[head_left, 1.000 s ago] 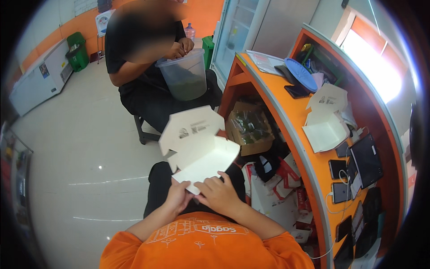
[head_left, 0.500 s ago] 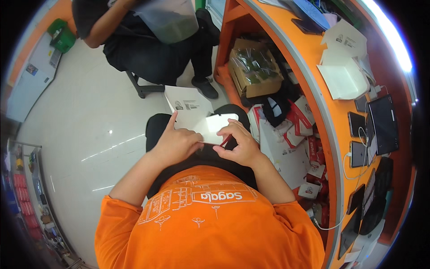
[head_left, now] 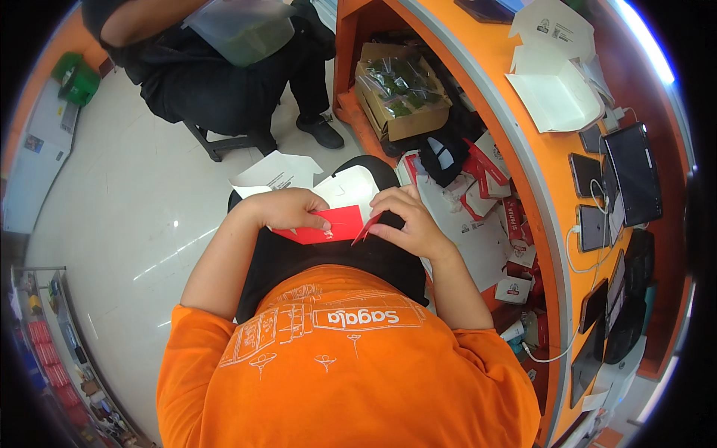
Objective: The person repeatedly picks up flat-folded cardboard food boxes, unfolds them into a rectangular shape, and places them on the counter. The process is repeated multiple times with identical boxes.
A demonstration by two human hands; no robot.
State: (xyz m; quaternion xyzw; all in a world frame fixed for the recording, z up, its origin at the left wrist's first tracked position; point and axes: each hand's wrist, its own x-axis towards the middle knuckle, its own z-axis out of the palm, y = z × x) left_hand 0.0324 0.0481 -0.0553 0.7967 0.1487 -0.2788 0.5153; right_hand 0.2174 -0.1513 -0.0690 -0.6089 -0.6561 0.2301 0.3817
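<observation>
A partly folded cardboard food box [head_left: 345, 188], white inside and red outside, lies over my lap with its printed flap spread toward the far left. My left hand [head_left: 290, 210] grips the red near wall, thumb on the red face and fingers behind it. At the near right corner my right hand [head_left: 411, 222] pinches a small red side flap between thumb and fingers. That flap stands at an angle to the wall, and the two do not look joined. The fingertips behind the card are hidden.
Ahead, a person [head_left: 216, 89] sits on a stool, holding a translucent tub [head_left: 246, 33]. On my right, an orange counter [head_left: 489, 71] carries an open white box [head_left: 556, 89], phones and a tablet [head_left: 633, 172]. Below it are a carton of bagged greens [head_left: 403, 89] and several red-white boxes [head_left: 515, 231].
The box's near wall has tipped up, so its red outside now faces me. My left hand has shifted from the left edge onto that wall. My right hand still pinches the corner flap.
</observation>
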